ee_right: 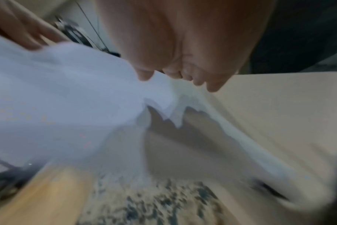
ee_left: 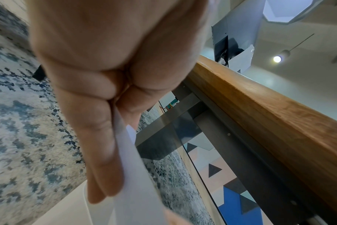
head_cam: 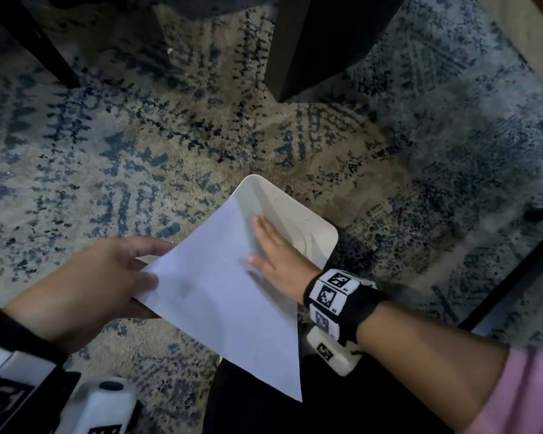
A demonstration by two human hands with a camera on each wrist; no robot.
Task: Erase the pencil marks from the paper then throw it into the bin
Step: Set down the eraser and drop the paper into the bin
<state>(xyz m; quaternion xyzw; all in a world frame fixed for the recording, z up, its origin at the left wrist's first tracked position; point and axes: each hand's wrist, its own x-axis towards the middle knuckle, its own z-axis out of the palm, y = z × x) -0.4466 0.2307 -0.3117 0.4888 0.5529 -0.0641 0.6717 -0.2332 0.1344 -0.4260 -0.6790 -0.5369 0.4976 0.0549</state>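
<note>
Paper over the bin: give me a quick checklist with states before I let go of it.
1. Left hand pinches the paper edge: ok.
2. Right hand lies flat on the sheet, fingers straight: ok.
3. Paper's far corner over the white bin opening: ok.
4. Whole sheet above the opening: not ok, most overhangs toward the person.
5. Pencil marks erased: cannot tell, only faint smudges show.
6. Bin upright on the rug: ok.

Dim head view with dark corners; right wrist view motion-blurred; a ceiling lamp (ee_left: 277,59) glares at left wrist.
</note>
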